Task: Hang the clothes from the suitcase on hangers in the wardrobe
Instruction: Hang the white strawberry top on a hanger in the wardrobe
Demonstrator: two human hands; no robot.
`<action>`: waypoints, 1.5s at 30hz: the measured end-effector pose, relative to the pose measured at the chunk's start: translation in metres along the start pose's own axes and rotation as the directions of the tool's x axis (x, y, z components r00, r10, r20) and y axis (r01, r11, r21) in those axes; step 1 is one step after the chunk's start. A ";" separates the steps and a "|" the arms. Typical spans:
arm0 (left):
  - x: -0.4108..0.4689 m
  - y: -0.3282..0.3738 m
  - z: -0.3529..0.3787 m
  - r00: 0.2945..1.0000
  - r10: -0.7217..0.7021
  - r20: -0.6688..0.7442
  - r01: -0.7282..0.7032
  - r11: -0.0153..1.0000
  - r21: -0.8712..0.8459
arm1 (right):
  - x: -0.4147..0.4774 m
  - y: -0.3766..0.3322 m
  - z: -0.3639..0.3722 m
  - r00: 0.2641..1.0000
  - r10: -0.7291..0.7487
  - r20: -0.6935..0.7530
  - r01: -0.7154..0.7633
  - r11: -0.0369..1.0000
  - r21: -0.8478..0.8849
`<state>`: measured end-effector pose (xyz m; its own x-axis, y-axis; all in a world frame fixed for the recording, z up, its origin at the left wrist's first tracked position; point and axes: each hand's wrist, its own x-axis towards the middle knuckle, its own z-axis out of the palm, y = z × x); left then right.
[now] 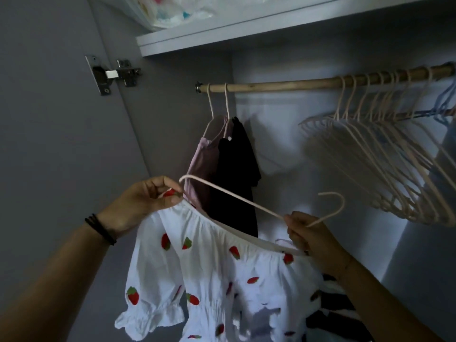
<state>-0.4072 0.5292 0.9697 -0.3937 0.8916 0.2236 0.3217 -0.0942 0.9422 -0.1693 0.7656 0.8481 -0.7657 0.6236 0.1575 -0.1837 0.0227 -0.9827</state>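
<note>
Your 2 hands were apart, each closed on something. Your left hand [145,201] pinched the gathered neckline of the white top [209,267], a thin crinkled cotton printed with red strawberries and frilled at the sleeve hem. It held that edge right at the rounded shoulder end of the hanger [246,201]. Your right hand [318,245] gripped the same slim, pale pink hanger just below its curved hook, with the top's elastic edge running along the bar beneath. The top hung low in front of the open wardrobe, under the round wooden rod [271,85]. On that rod's left end, 2 hangers carried a mauve garment [201,174] and a black garment [237,174], touching each other. A dense fan of empty hangers [382,169] crowded the right end. Above, a flat grey shelf [222,33] bore a crumpled plastic bag [172,11].
</note>
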 end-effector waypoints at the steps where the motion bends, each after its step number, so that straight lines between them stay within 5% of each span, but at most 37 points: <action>1: -0.003 -0.003 -0.002 1.000 -0.013 -0.006 0.013 1.000 0.018 | -0.001 -0.005 -0.003 1.000 -0.005 0.001 0.005 0.999 -0.050; 6: -0.015 -0.020 -0.010 0.986 -0.055 -0.158 0.077 0.988 0.137 | -0.007 -0.022 -0.021 0.997 -0.047 0.056 0.054 0.988 -0.147; 11: -0.017 -0.029 -0.010 0.957 -0.036 -0.288 0.073 0.990 0.117 | -0.012 -0.028 -0.024 0.995 -0.054 0.089 0.047 0.996 0.075; 29: -0.026 -0.023 -0.005 0.920 0.045 -0.390 -0.054 0.998 -0.012 | -0.028 -0.028 -0.019 0.989 -0.044 0.138 0.094 0.918 -0.385; 33: -0.031 -0.038 0.003 0.932 0.013 -0.362 0.005 0.999 0.049 | -0.031 -0.025 -0.014 0.978 0.005 0.207 0.094 0.880 -0.465; 41: -0.057 -0.099 0.037 0.927 -0.108 -0.358 0.105 0.994 -0.029 | -0.014 -0.056 -0.011 0.954 -0.012 0.300 0.248 0.598 -0.762; 45: -0.075 -0.132 0.057 0.967 -0.155 -0.202 0.135 0.985 -0.110 | -0.011 -0.087 -0.011 0.951 -0.027 0.308 0.261 0.605 -0.752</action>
<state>-0.3714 0.5000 0.8141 -0.6045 0.7874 0.1208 0.1690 -0.0214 0.9854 -0.1376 0.7654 0.9308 -0.9132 0.3515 0.2060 0.1527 0.7642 -0.6267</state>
